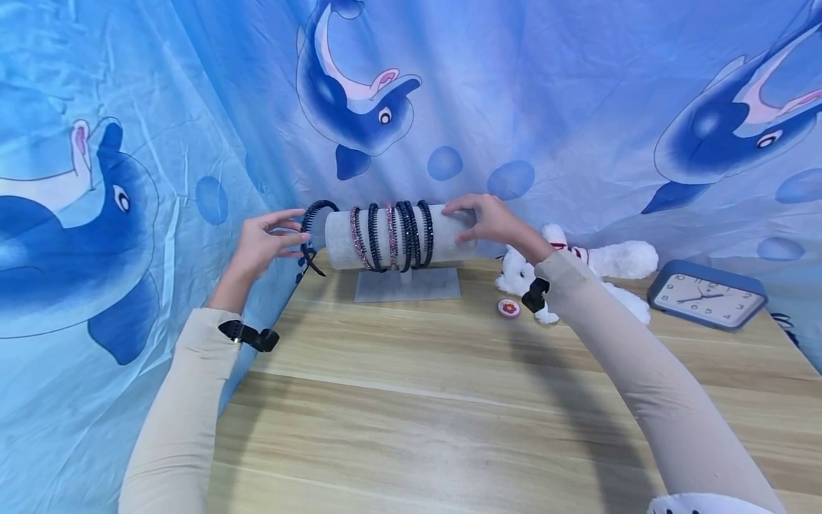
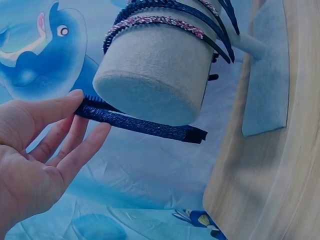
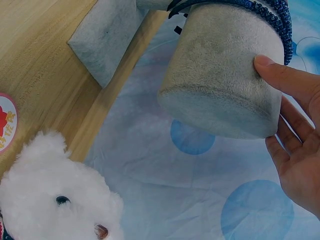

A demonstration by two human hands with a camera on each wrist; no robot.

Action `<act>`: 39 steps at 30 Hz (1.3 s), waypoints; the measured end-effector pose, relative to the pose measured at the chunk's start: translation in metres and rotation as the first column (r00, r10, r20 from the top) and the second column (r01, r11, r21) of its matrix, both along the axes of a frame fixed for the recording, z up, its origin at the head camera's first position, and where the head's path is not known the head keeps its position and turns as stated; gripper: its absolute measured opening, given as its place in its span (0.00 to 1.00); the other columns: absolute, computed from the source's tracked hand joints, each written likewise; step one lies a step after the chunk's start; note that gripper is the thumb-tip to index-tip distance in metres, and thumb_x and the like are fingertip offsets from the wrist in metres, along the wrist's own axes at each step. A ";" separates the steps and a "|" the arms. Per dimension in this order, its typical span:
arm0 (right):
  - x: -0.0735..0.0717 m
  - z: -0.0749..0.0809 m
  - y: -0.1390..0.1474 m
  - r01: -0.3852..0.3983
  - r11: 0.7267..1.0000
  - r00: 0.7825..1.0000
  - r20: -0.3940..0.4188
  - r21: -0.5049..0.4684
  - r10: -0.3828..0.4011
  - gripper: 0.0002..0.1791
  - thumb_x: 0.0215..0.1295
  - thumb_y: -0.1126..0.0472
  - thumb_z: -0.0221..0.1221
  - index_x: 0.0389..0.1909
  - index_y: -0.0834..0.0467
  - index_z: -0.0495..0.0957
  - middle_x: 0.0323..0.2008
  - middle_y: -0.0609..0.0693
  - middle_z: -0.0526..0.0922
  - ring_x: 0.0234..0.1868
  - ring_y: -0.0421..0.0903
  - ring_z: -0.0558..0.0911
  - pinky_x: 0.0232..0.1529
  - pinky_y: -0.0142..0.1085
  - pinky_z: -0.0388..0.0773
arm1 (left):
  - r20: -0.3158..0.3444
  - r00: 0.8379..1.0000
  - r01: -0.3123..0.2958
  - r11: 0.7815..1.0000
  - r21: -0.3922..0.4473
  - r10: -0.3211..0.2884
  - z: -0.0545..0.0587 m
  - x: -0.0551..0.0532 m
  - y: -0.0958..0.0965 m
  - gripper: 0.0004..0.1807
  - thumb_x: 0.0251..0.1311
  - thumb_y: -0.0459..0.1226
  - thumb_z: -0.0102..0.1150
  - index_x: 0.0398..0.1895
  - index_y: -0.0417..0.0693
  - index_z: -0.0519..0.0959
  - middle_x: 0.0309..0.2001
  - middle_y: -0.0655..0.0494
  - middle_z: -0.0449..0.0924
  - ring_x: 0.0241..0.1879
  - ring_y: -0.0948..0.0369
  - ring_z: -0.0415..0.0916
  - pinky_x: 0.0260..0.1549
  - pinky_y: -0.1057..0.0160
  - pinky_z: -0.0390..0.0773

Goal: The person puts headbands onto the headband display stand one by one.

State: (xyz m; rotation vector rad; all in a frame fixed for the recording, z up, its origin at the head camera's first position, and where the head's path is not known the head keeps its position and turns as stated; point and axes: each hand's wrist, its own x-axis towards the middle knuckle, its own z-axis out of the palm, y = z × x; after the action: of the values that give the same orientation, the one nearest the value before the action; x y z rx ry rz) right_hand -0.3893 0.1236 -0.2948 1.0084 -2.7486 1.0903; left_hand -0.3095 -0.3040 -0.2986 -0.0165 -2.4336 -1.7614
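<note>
A grey fabric-covered headband stand (image 1: 340,243) has a horizontal roll on a flat base (image 1: 437,284). Several dark beaded headbands (image 1: 428,235) and pink glittery ones (image 1: 357,239) sit around the roll. My left hand (image 1: 260,241) pinches a dark toothed headband (image 2: 145,125) at its top, between thumb and fingers. This headband is beside the roll's left end, with its arms spread toward the table side. At the other end, my right hand (image 1: 491,220) holds the roll, thumb on its surface and fingers at the far side, as the right wrist view shows.
Right of the stand lies a white plush toy (image 1: 623,258), partly behind my right forearm. A blue clock (image 1: 708,294) stands farther right. A small round flower badge (image 1: 509,308) lies on the wooden table (image 1: 411,414). Dolphin-print curtains (image 1: 475,86) hang behind and at left.
</note>
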 end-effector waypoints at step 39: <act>-0.002 -0.001 0.001 -0.002 1.000 1.000 -0.004 -0.001 0.002 0.32 0.51 0.68 0.76 0.60 0.57 0.82 0.66 0.55 0.79 0.70 0.54 0.72 0.75 0.51 0.65 | 0.035 0.997 0.055 0.972 0.228 -0.064 -0.023 0.000 0.028 0.31 0.58 0.29 0.71 0.65 0.48 0.74 0.36 0.61 0.81 0.33 0.65 0.83 0.35 0.60 0.89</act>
State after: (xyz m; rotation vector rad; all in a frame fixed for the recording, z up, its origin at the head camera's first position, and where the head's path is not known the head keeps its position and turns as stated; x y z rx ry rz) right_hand -0.3909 0.1244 -0.2955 1.0126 -2.7438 1.0885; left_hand -0.3098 -0.2765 -0.3220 -0.0296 -2.2653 -2.0762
